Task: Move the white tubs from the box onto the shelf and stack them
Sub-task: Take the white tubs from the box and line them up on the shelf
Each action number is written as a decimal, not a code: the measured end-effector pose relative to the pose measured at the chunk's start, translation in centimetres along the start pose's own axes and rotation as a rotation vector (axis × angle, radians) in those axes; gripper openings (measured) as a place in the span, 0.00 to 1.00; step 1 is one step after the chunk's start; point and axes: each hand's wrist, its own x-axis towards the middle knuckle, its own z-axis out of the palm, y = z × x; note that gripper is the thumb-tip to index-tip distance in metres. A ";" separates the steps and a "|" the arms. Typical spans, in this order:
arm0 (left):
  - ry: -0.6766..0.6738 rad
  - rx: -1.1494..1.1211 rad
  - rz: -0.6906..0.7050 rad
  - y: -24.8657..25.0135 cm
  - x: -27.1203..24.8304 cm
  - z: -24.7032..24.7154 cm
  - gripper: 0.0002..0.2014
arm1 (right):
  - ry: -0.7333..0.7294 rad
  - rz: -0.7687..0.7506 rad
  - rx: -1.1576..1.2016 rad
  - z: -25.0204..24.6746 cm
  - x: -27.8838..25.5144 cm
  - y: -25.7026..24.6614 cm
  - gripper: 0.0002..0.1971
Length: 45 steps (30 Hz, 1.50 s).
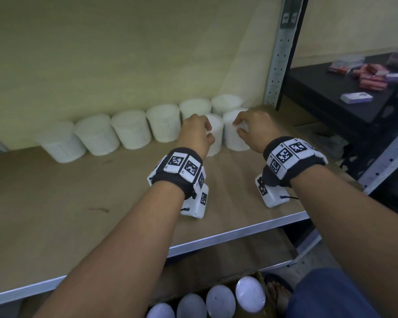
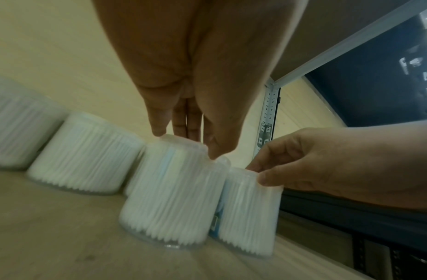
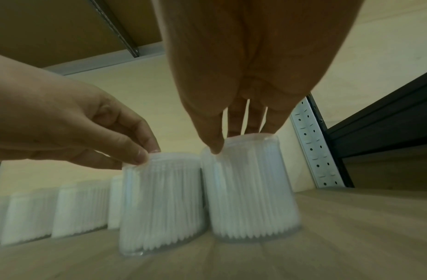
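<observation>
Head: both forearms reach far over the shelf point(image 1: 55, 203); left hand point(image 1: 197, 131) and right hand point(image 1: 251, 128) each grip a tub top, side by side near the back row point(image 1: 129, 129); box point(image 1: 257, 275) below.
Left wrist: fingers point(image 2: 160, 125) clamped on left tub point(image 2: 169, 199), which stands upright.
Right wrist: fingers point(image 3: 215, 140) clamped on right tub point(image 3: 250, 193), touching its neighbour.

No readable text on anything in view. My wristbands point(image 1: 182, 166) carry black-and-white square code tags, patterns only. A blue label point(image 2: 216, 219) shows between my two front tubs, its print too blurred to read.
</observation>
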 end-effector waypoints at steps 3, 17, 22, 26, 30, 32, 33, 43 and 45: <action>0.002 -0.002 -0.008 0.0 -0.1 0.0 0.12 | -0.015 0.003 -0.004 -0.2 0.0 -0.1 0.14; -0.090 -0.023 0.069 2.4 -7.9 -4.3 0.20 | -0.058 0.023 0.122 -2.8 -8.3 -3.3 0.15; -0.162 -0.024 0.047 2.6 -12.7 -4.9 0.18 | -0.166 0.055 0.106 -3.4 -13.6 -4.0 0.10; -0.208 -0.035 0.029 2.2 -16.2 -4.7 0.13 | -0.313 0.077 0.098 -3.0 -17.5 -3.4 0.05; -0.283 -0.074 0.027 2.0 -19.4 -3.8 0.08 | -0.428 0.095 0.073 -1.5 -20.6 -2.5 0.03; -0.342 -0.080 0.032 1.7 -20.9 -2.6 0.06 | -0.471 0.116 0.076 -0.3 -21.7 -1.9 0.06; -0.377 -0.078 0.036 1.4 -21.6 -1.9 0.06 | -0.494 0.128 0.078 0.4 -22.2 -1.6 0.07; -0.743 -0.005 -0.190 -5.9 -26.6 10.2 0.09 | -0.745 0.350 -0.027 11.4 -25.8 3.4 0.11; -0.795 0.016 -0.190 -7.4 -27.5 12.9 0.15 | -0.797 0.378 -0.018 13.8 -26.4 4.4 0.14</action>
